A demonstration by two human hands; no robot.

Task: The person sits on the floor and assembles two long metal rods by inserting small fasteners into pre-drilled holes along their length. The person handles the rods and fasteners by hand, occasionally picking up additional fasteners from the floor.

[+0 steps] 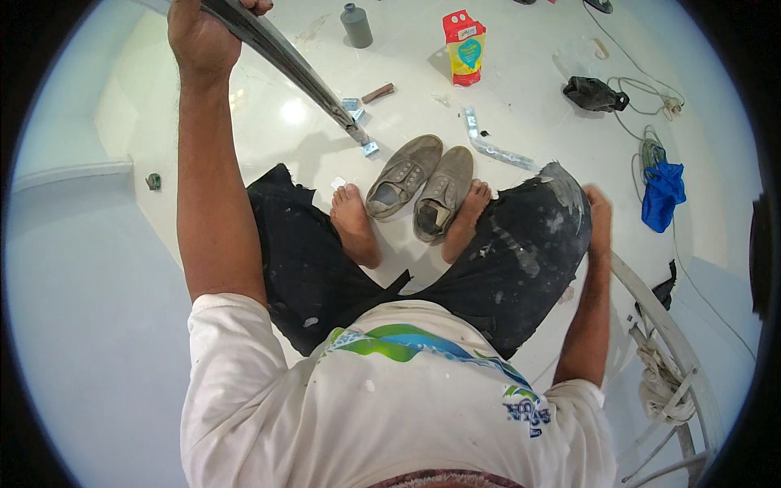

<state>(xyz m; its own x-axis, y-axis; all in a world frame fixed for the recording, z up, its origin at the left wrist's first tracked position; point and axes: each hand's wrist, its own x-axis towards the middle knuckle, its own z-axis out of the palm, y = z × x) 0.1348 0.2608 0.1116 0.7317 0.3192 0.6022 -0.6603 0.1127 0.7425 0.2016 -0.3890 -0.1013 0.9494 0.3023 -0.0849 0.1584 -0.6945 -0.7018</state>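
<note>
My left hand [203, 37] is raised at the top left and closed around a long grey metal bar [285, 61]. The bar slants down to the right, its lower end close to a small shiny metal bracket [370, 149] on the floor. Similar brackets [354, 106] lie beside the bar. My right hand [599, 213] is at the outer side of my right knee, in dark, paint-spotted trousers [529, 244]; its fingers are mostly hidden. Between my bare feet stands a pair of worn grey-brown shoes [419, 183].
Ahead on the pale floor stand a grey bottle [356, 26] and a red-yellow pouch [465, 49]. A bent metal strip [496, 150] lies before my right knee. To the right are a black bag [595, 94], a blue bag [663, 191], cables [651, 89] and a metal frame with cloth [663, 378].
</note>
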